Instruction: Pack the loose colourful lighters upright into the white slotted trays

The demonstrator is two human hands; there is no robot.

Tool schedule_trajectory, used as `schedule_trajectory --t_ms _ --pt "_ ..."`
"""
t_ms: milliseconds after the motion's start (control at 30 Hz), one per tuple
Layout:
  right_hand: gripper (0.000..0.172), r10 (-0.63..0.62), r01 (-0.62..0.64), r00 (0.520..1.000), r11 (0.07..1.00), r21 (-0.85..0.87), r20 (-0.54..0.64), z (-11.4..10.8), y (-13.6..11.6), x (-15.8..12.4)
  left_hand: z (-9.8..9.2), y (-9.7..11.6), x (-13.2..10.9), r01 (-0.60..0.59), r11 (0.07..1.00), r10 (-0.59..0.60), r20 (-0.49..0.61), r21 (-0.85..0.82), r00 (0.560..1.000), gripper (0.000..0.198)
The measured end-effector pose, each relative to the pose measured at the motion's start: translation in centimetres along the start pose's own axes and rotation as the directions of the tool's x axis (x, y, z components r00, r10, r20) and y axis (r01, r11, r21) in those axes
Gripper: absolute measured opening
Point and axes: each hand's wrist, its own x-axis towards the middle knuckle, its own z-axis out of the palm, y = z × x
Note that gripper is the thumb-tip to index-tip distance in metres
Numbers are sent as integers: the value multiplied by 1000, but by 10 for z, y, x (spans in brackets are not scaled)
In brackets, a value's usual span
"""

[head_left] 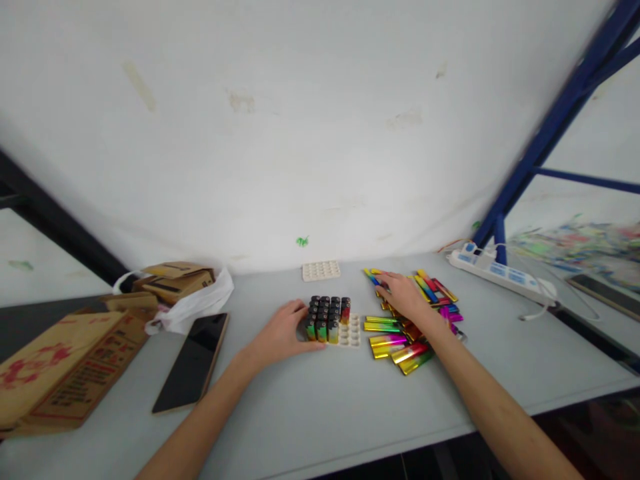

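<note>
Probably light and slick, shiny sticks (387, 341) want mid-length pinching; my left hand (281, 337) spreads half-open, right hand (403, 297) bends, hold unclear.

Two hands, the left hand (281, 333) and the right hand (400, 293), work at one grey table (300, 407) that bears two pale moulded trays, a near tray (354, 332) and a far tray (321, 270). Black-topped pieces (323, 317) stand in four columns, three of them in the front row, their total too tightly packed to count, while well over a dozen shiny coloured pieces (387, 340) overlap beyond exact tally. Two cardboard boxes (75, 360), one white plastic bag (200, 300), one black-screened tablet (193, 360) and one white power strip (500, 272) complete the count.
</note>
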Motion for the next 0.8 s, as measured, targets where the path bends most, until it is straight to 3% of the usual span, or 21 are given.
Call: schedule_trajectory --t_ms 167,267,367,433,500,600,667,733,800 --pt "30 67 -65 997 996 -65 38 -2 -6 0 -1 1 1 0 1000 0 3 2 1000 63" --pt "31 102 -104 994 993 -53 -45 0 -7 -2 -2 2 1 -1 1000 1 1 -8 1000 63" --pt "33 125 -104 971 989 108 -203 0 -7 -2 -2 2 1 0 1000 0 10 -6 1000 62" --pt "34 171 -68 936 946 318 -307 -2 -8 0 -2 2 0 1 1000 -1 12 -6 1000 64" --pt "37 263 -2 899 801 599 -349 -5 -10 1 -1 1 0 -2 1000 2 5 -6 1000 64" --pt "47 393 105 886 344 933 -245 -10 -20 2 -1 1 1 -8 1000 8 3 -1 1000 62" --pt "50 392 121 910 60 991 -135 -14 -29 -1 -2 2 1 -7 1000 7 8 -3 1000 62" --pt "50 323 92 945 -87 992 -59 -19 -37 -5 -2 2 1 -3 1000 3 12 -2 1000 63" --pt "49 248 42 969 -114 993 -12 -25 -44 -9 -2 2 1 -1 1000 1 11 2 1000 63"
